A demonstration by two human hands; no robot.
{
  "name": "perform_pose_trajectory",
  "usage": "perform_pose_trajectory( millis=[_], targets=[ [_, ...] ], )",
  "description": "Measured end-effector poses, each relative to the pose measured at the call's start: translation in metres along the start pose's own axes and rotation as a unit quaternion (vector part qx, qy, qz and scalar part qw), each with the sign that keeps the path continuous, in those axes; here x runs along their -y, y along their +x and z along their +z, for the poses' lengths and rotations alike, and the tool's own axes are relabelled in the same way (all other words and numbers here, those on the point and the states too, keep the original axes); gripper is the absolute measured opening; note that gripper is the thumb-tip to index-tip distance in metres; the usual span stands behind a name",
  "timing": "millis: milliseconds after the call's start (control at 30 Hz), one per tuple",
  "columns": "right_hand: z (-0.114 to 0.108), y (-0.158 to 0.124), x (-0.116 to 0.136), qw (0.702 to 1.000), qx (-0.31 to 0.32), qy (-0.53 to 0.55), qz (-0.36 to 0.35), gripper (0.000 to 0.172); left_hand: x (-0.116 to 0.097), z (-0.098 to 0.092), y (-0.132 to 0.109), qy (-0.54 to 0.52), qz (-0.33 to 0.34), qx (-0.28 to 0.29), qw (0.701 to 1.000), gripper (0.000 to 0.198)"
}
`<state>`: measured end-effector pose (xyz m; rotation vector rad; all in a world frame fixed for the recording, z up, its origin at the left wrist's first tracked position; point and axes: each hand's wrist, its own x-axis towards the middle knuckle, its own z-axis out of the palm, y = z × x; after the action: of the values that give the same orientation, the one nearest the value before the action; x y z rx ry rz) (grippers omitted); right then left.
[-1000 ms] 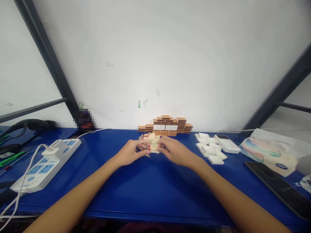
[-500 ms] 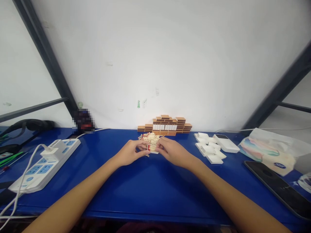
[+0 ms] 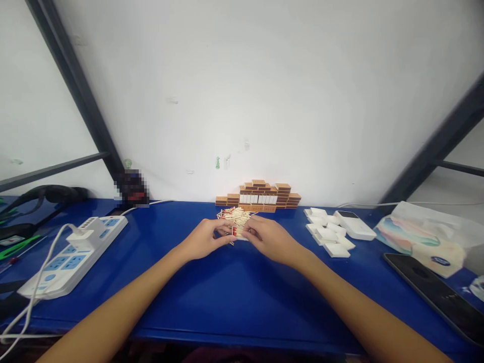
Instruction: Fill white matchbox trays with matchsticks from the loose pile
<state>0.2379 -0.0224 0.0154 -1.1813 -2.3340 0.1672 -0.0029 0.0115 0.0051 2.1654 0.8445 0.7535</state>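
My left hand [image 3: 207, 238] and my right hand [image 3: 269, 238] meet at the middle of the blue table [image 3: 234, 287], fingers pinched on a small white tray filled with red-tipped matches [image 3: 238, 232]. Just behind it lies a loose pile of matches [image 3: 235, 215]. Against the wall stands a stack of brown matchboxes [image 3: 260, 195]. Several empty white trays [image 3: 327, 232] lie to the right of my right hand.
A white power strip [image 3: 71, 254] with a plugged cable lies at the left. A white device [image 3: 354, 224], a tissue pack [image 3: 416, 237] and a black phone [image 3: 438, 295] lie at the right. Dark metal frame bars rise on both sides.
My hands have closed in slightly on the filled match tray and my right hand has shifted a little to the left. Otherwise only the view has shifted.
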Motion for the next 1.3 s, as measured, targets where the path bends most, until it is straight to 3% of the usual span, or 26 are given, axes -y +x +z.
perform_pose_trajectory(
  millis=[367, 633, 833, 933, 1100, 1300],
  targets=[
    [0.001, 0.001, -0.001, 1.000, -0.019, 0.022, -0.004, 0.004, -0.008, 0.002, -0.002, 0.011, 0.001, 0.019, 1.000, 0.039],
    [0.003, 0.000, 0.000, 0.999, 0.009, 0.025, -0.046, 0.014, -0.010, 0.000, -0.003, 0.009, 0.012, 0.031, 0.999, 0.035],
    [-0.005, 0.002, -0.013, 0.999, -0.032, -0.021, 0.006, 0.010, 0.000, -0.003, 0.000, 0.017, -0.014, -0.024, 0.999, 0.037],
    [-0.006, 0.002, -0.025, 0.999, 0.014, -0.033, 0.036, 0.006, 0.006, -0.007, 0.002, 0.043, -0.033, -0.071, 0.996, 0.036],
    [0.005, 0.002, -0.030, 0.995, 0.090, -0.009, 0.040, 0.004, 0.009, -0.010, 0.003, 0.052, -0.026, -0.081, 0.995, 0.038],
    [0.022, 0.002, -0.022, 0.994, 0.096, -0.048, 0.022, 0.007, 0.009, -0.009, 0.003, 0.062, -0.025, -0.080, 0.995, 0.038]
  ],
)
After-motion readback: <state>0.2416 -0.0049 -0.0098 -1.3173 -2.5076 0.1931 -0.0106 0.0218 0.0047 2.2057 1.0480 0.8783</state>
